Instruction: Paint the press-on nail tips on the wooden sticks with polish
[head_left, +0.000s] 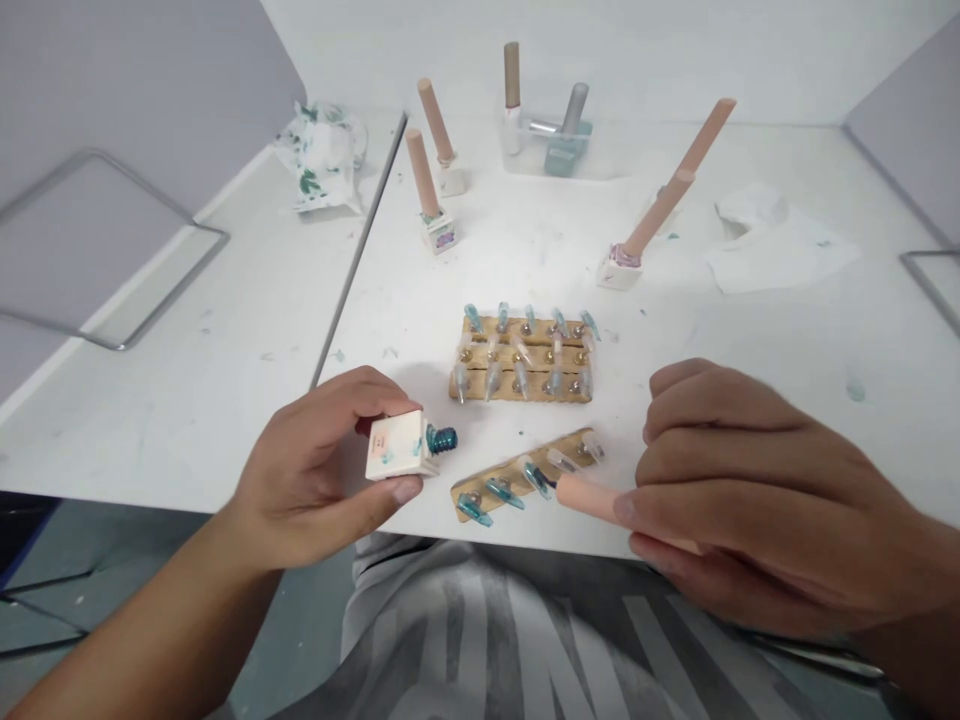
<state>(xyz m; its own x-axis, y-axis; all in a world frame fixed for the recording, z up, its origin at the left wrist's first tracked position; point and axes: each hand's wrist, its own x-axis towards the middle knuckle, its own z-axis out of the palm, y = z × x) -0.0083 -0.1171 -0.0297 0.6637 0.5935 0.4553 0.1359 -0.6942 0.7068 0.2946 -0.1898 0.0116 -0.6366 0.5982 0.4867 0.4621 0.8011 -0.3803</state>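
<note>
My left hand point(330, 470) is closed round a small white square nail polish bottle point(401, 445), tipped sideways with its teal open neck pointing right. My right hand point(757, 500) is closed on the bottle's long peach brush cap point(592, 497), whose tip reaches toward a wooden strip point(525, 470) of false nail tips near the table's front edge. Several tips on that strip are painted teal; the right-hand ones look clear. Behind the strip lies a wooden rack point(523, 358) with rows of nail tips, many of them teal.
Several more polish bottles with long peach caps stand on the white table: two at back left point(429, 190), two at right point(651, 225). A clear box point(547, 135) holds others at the back. A crumpled tissue point(776, 245) lies right, a patterned packet point(322, 155) left.
</note>
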